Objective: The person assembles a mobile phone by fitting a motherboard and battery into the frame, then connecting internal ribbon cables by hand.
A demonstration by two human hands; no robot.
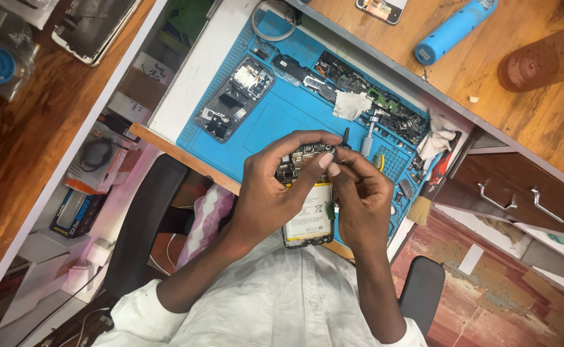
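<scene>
The blue mat (pixel 282 122) on the tabletop carries a stripped back cover (pixel 236 97) at its far left and loose parts along its far edge. At its near edge, the left hand (pixel 275 186) grips an opened phone (pixel 308 205), battery still in; the right hand (pixel 359 193) pinches a small dark tool (pixel 345 136) against its top.

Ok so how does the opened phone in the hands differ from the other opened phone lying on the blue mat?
The held phone is gripped by the left hand while the right hand works at its top with a small tool; the mat phone lies untouched on the blue mat. The held phone shows a pale battery; the mat phone looks mostly dark. Both have their backs off, with the insides exposed.
</scene>
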